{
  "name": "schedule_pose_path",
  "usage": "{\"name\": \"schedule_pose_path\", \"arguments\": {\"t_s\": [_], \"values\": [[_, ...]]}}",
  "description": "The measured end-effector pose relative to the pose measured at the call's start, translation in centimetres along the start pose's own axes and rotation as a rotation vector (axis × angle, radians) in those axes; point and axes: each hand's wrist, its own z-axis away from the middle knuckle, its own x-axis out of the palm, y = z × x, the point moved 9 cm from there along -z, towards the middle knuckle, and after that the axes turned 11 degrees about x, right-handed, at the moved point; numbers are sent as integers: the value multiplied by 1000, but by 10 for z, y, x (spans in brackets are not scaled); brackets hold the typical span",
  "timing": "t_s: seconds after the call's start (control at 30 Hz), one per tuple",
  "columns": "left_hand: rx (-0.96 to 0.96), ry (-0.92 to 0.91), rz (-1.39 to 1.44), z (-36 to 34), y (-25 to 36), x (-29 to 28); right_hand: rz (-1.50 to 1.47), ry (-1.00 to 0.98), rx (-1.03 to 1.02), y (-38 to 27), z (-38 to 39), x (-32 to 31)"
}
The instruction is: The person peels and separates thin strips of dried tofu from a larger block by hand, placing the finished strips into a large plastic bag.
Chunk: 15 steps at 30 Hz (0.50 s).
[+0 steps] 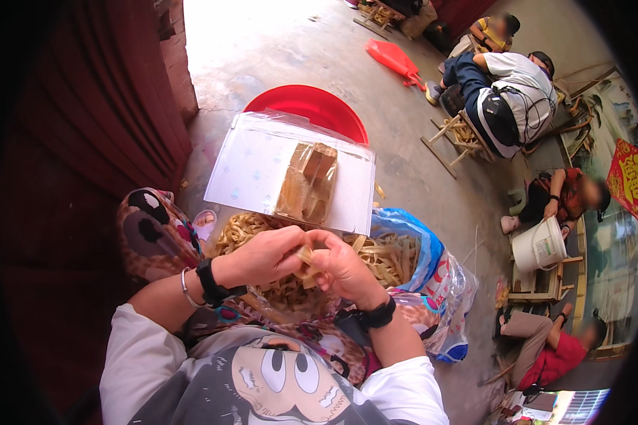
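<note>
I see a small tan folded strip (305,256), pale and flat, above my lap | left hand (262,255) pinches its left end, right hand (342,268) grips the other | below: bag of tan strips (386,258); a clear plastic tray (255,170) holds a brown bundle (307,183) | concrete floor (276,49), red basin (312,106), seated people to my right.

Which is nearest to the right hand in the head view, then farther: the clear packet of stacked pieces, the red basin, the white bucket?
From the right hand:
1. Clear packet of stacked pieces, just ahead.
2. Red basin, beyond the packet.
3. White bucket, far right.
</note>
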Motion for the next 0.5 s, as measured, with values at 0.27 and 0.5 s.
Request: {"name": "schedule_pose_path", "arguments": {"t_s": [0.27,0.5], "values": [[-105,109,-240,7,-14,-18,119,48,-22,5,-3,3],[102,73,-230,-1,9,-15,-28,-4,-6,5,-9,-5]]}}
